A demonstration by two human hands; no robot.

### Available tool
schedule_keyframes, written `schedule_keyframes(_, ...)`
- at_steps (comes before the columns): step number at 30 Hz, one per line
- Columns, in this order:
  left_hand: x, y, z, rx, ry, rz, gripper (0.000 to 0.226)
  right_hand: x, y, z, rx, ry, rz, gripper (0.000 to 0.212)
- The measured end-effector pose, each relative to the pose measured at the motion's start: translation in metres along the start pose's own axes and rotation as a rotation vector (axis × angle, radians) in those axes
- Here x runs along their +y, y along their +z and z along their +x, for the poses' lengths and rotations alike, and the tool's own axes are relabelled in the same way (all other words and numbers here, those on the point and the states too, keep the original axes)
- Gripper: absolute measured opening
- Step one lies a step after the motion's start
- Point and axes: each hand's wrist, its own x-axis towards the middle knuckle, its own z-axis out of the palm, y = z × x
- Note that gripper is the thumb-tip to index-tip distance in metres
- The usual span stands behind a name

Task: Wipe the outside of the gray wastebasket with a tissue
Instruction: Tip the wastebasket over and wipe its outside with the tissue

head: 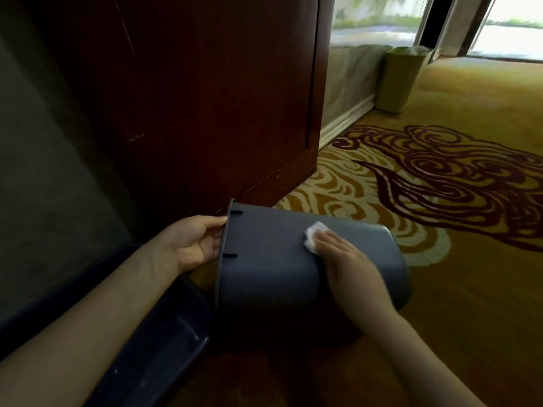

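Observation:
The gray wastebasket (273,259) lies on its side above the carpet, its rim to the left and its base to the right. My left hand (197,242) grips the rim, fingers curled over the edge into the opening. My right hand (343,257) lies flat on the upper outer wall and presses a crumpled white tissue (314,235) against it; part of the tissue sticks out past my fingertips. The inside of the basket is hidden.
A dark blue tray-like container (164,339) lies at lower left under my left forearm. A dark wooden cabinet (205,98) stands right behind the basket. An olive bin with a liner (399,77) stands by the far window. Patterned carpet (440,186) spreads to the right.

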Motion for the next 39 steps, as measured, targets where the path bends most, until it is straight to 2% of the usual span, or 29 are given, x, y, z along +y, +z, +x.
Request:
schedule_keyframes(6, -0.001, 0.009, -0.006, 0.045, 0.028, 0.001, 0.025, 0.055, -0.021, -0.027, 0.204, 0.24, -0.023, 0.036)
schedule_keyframes(11, -0.003, 0.013, -0.011, 0.075, 0.042, 0.001, 0.024, 0.047, -0.027, -0.016, 0.486, 0.293, 0.183, 0.025)
schedule_keyframes(13, -0.004, 0.012, -0.013, 0.069, 0.036, -0.015, 0.024, 0.029, -0.031, 0.0, 0.52, 0.273, 0.251, 0.025)
schedule_keyframes(16, -0.005, 0.013, -0.014, 0.079, 0.042, -0.013, 0.025, -0.016, -0.015, 0.031, 0.385, 0.09, 0.163, 0.021)
schedule_keyframes(19, -0.006, 0.013, -0.015, 0.07, 0.035, -0.001, 0.029, -0.062, 0.017, 0.054, 0.152, -0.163, 0.015, 0.026)
schedule_keyframes(22, -0.007, 0.01, -0.011, 0.061, 0.031, 0.005, 0.033, -0.061, 0.037, 0.062, -0.038, -0.25, 0.05, 0.036)
schedule_keyframes(25, -0.009, 0.007, -0.005, 0.068, 0.034, 0.024, 0.032, -0.026, 0.033, 0.058, 0.04, -0.132, 0.199, 0.033)
schedule_keyframes(27, -0.01, 0.005, -0.004, 0.07, 0.037, 0.033, 0.031, 0.004, 0.022, 0.055, 0.092, 0.019, 0.193, 0.032)
schedule_keyframes(33, -0.009, 0.002, -0.01, 0.036, 0.028, 0.03, 0.019, 0.085, -0.017, 0.034, 0.111, 0.41, 0.221, 0.026)
schedule_keyframes(39, 0.004, 0.015, -0.003, 0.119, 0.032, 0.088, 0.017, 0.113, -0.018, 0.01, 0.201, 0.649, 0.535, 0.031)
